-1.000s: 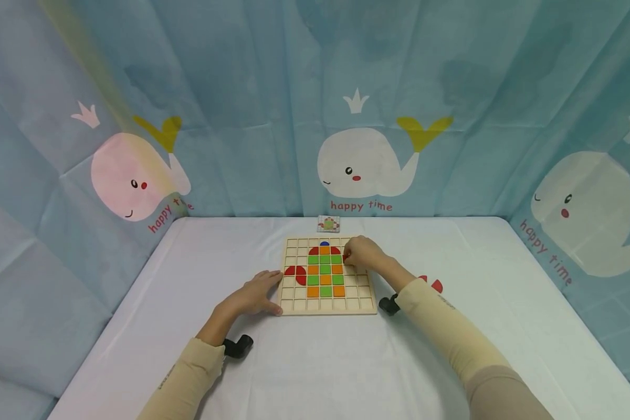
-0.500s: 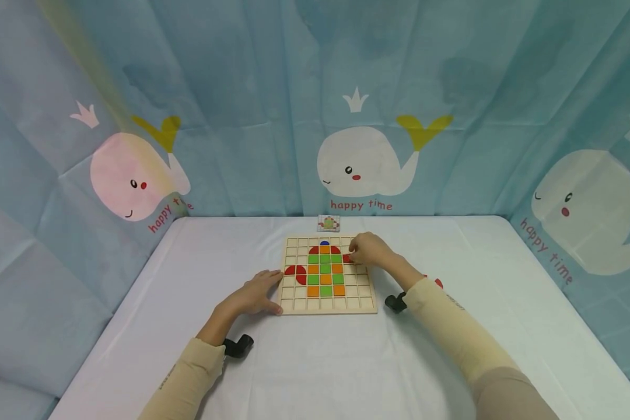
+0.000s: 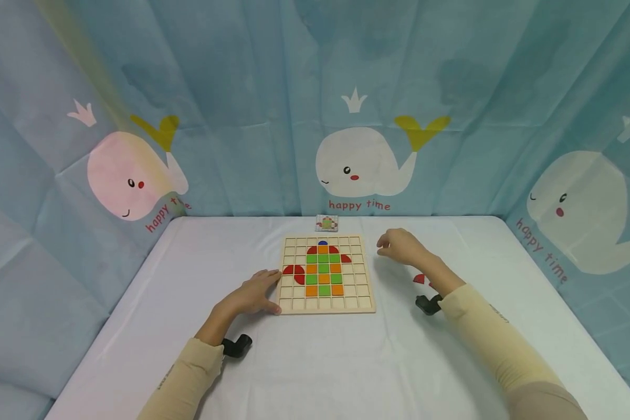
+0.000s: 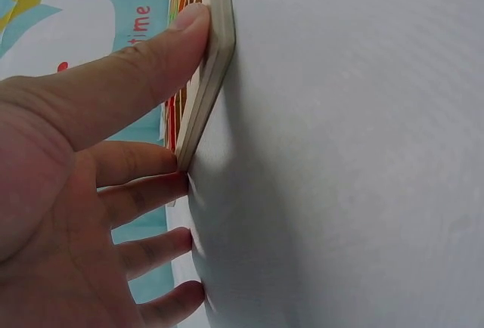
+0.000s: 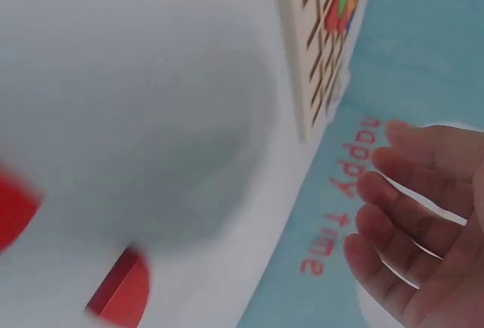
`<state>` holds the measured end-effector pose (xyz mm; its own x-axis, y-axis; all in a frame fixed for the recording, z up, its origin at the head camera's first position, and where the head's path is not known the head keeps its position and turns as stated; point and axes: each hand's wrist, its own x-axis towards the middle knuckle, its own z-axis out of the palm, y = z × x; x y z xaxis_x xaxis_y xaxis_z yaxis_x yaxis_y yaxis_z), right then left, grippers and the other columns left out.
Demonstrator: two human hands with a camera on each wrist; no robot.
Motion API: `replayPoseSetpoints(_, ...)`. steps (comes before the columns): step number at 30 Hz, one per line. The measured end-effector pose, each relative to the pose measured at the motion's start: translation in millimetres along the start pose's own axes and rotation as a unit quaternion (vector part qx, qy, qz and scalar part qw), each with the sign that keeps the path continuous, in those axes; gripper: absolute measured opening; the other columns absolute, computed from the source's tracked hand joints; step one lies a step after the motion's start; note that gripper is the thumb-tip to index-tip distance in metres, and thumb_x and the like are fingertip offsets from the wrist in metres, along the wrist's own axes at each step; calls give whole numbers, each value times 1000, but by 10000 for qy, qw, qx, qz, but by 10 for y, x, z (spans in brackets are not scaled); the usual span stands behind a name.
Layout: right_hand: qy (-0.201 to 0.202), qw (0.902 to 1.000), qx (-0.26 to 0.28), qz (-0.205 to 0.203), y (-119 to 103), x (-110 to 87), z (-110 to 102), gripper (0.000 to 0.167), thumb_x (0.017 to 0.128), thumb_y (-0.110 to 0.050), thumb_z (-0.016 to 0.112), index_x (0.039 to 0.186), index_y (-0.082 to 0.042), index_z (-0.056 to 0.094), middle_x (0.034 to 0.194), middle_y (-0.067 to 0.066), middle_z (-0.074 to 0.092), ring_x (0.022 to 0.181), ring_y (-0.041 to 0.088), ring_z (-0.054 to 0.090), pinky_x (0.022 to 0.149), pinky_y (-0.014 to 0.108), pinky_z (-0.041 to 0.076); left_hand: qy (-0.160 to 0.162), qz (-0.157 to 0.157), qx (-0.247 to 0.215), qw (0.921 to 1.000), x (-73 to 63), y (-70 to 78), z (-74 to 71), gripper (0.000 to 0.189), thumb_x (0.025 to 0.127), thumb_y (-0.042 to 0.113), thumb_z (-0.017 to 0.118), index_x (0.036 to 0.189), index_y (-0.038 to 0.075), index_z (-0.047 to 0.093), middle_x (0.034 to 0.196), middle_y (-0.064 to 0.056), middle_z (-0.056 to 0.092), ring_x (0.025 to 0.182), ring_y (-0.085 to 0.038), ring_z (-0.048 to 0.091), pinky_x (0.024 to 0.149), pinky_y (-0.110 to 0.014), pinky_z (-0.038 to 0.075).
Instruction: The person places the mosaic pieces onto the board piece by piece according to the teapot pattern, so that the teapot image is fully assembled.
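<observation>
A wooden grid board [image 3: 366, 304] lies on the white table, holding orange and green square tiles, red quarter-round tiles and a blue half-round tile. My left hand [image 3: 254, 293] rests at the board's left side, thumb [image 4: 185, 26] on its rim and fingers extended along the edge. To the right of the board, my right hand [image 3: 405, 247] hovers over the table with relaxed fingers and nothing in them. One red quarter-round tile [image 3: 346, 258] sits in a cell right of the green tiles. Loose red tiles [image 3: 419, 279] lie on the table below the right hand, one partly hidden by the forearm.
Behind the board lies a small picture card [image 3: 326, 223] with a coloured pattern. A blue curtain [image 3: 273, 169] printed with whales stands along the back and both sides of the table [image 3: 315, 361].
My right hand has let go of the red quarter-round tile, now in its cell, and has moved right, off the board. The left hand has stayed in place.
</observation>
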<state>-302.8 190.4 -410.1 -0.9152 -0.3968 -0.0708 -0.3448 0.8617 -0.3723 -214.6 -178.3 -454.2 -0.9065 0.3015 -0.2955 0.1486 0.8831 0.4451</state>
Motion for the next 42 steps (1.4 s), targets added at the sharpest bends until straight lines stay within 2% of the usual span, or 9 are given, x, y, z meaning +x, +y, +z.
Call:
replayPoseSetpoints(6, -255, 9986, 56, 452, 215, -204, -6, 27, 90, -17, 68, 111, 0, 70, 102, 14, 70, 90, 25, 63, 86, 42, 56, 5, 16, -20, 10000, 3, -6, 8, 91, 75, 27, 83, 150, 3, 36, 158, -15, 33, 148, -40, 22, 115, -64, 23)
replayPoseSetpoints(14, -571, 9964, 71, 630, 494, -428, 36, 28, 90, -15, 66, 112, 2, 69, 106, 17, 69, 86, 23, 62, 84, 43, 57, 32, 53, 30, 10000, 6, -29, 8, 92, 75, 27, 83, 150, 3, 36, 158, -16, 32, 148, -41, 21, 115, -65, 22)
replayPoseSetpoints(18, -775, 9942, 95, 737, 575, -506, 71, 28, 87, -13, 69, 110, 1, 70, 107, 17, 69, 85, 21, 61, 85, 45, 55, 2, 40, 31, 10000, 7, -34, 17, 92, 76, 28, 83, 150, 3, 35, 158, -16, 32, 148, -40, 21, 115, -64, 22)
replayPoseSetpoints(22, -865, 9943, -23, 615, 610, -556, 100, 22, 84, -7, 72, 105, -2, 73, 102, 14, 70, 86, 21, 60, 82, 42, 56, 3, 40, 29, 10000, 4, -33, 23, 92, 75, 28, 83, 150, 3, 36, 158, -16, 33, 148, -40, 22, 115, -64, 23)
replayPoseSetpoints(27, -902, 9943, 22, 570, 605, -601, 115, 21, 84, 1, 66, 103, -3, 73, 94, 11, 69, 74, 18, 56, 64, 30, 54, 55, 93, 35, 9999, -2, -23, 24, 92, 74, 27, 84, 149, 3, 37, 157, -17, 34, 147, -42, 23, 114, -65, 23)
replayPoseSetpoints(31, -865, 9940, 132, 654, 601, -636, 124, 21, 84, 3, 64, 103, -3, 73, 93, 11, 68, 66, 16, 54, 55, 26, 50, 59, 93, 36, 9999, -11, -17, 26, 91, 74, 26, 84, 149, 2, 37, 157, -17, 34, 146, -42, 23, 115, -64, 23)
replayPoseSetpoints(38, -690, 9952, 46, 699, 620, -629, 145, 21, 87, -10, 70, 106, -2, 72, 96, 13, 69, 62, 14, 55, 57, 25, 50, 57, 47, -17, 10000, -13, -15, 12, 91, 75, 25, 83, 150, 3, 36, 157, -16, 33, 148, -41, 22, 116, -63, 22)
replayPoseSetpoints(42, -686, 9944, -30, 808, 627, -619, 139, 26, 86, -12, 72, 110, -2, 71, 99, 14, 69, 71, 16, 57, 59, 26, 52, 60, 72, -36, 9999, -14, -19, 4, 92, 75, 26, 84, 150, 2, 36, 157, -16, 33, 147, -41, 21, 116, -64, 22)
